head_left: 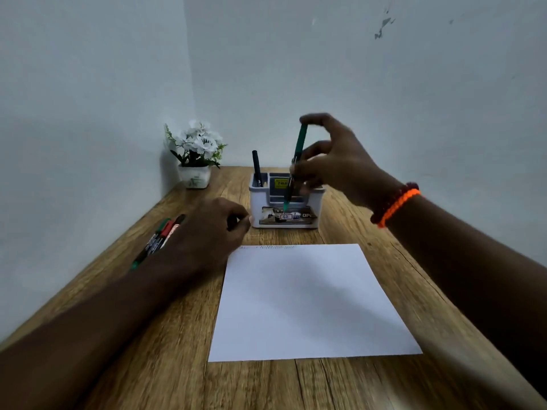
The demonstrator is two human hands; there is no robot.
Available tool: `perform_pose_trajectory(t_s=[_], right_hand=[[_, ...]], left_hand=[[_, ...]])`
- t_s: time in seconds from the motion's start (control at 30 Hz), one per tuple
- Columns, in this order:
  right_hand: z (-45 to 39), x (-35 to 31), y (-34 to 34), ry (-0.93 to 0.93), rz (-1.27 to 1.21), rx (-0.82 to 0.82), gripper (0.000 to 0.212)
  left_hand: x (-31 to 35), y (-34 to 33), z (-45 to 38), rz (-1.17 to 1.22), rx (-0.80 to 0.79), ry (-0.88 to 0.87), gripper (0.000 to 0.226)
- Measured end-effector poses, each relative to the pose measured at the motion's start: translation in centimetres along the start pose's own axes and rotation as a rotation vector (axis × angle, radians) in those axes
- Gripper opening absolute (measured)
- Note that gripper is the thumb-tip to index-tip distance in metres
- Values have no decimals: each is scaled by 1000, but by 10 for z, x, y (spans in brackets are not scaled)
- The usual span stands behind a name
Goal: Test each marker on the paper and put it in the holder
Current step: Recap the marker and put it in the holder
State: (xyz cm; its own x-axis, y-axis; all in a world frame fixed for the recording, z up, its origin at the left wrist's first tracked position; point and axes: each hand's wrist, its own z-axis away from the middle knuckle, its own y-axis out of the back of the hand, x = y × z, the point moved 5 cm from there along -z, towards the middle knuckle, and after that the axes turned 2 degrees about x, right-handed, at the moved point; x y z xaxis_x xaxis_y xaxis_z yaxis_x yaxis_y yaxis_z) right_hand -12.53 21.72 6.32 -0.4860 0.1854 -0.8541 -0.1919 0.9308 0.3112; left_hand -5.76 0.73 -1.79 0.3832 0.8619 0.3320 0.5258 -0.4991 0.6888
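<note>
Currently green marker (296,161) is pinched by right hand (334,161) over white plastic holder (284,208); left hand (207,232) loosely curled, nothing held.

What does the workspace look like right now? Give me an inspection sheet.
Surface: wooden table, in a wall corner.
Job's things: paper with faint scribbles at its far edge; holder with a black marker standing in it; spare markers lying left.
Clutter: flower pot in the far corner.
Grippers: right hand pinches a green marker, tip down over the holder; left hand loosely curled beside the holder.
Cables: nothing seen.
Surroundings: pale walls, scuffed.
</note>
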Motion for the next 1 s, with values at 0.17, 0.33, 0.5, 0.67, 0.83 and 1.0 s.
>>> perform_pose_trajectory(t_s=[0.17, 0.33, 0.5, 0.67, 0.83, 1.0], right_hand=[[-61, -23, 6, 152, 134, 231, 57], [-98, -12, -12, 250, 359, 351, 50], [-109, 16, -35, 237, 493, 216, 52], [-101, 47, -47, 165, 572, 87, 52], [-89, 44, -42, 159, 581, 32, 74], [-61, 10, -19, 210, 575, 120, 65]], left_hand=[[-3, 0, 1, -6, -8, 43, 15], [-10, 0, 1, -35, -7, 79, 16], [-10, 0, 1, -32, -9, 88, 18], [-10, -1, 1, -35, -13, 86, 20], [-13, -1, 1, -55, -39, 127, 20], [-29, 16, -1, -132, -45, 250, 17]])
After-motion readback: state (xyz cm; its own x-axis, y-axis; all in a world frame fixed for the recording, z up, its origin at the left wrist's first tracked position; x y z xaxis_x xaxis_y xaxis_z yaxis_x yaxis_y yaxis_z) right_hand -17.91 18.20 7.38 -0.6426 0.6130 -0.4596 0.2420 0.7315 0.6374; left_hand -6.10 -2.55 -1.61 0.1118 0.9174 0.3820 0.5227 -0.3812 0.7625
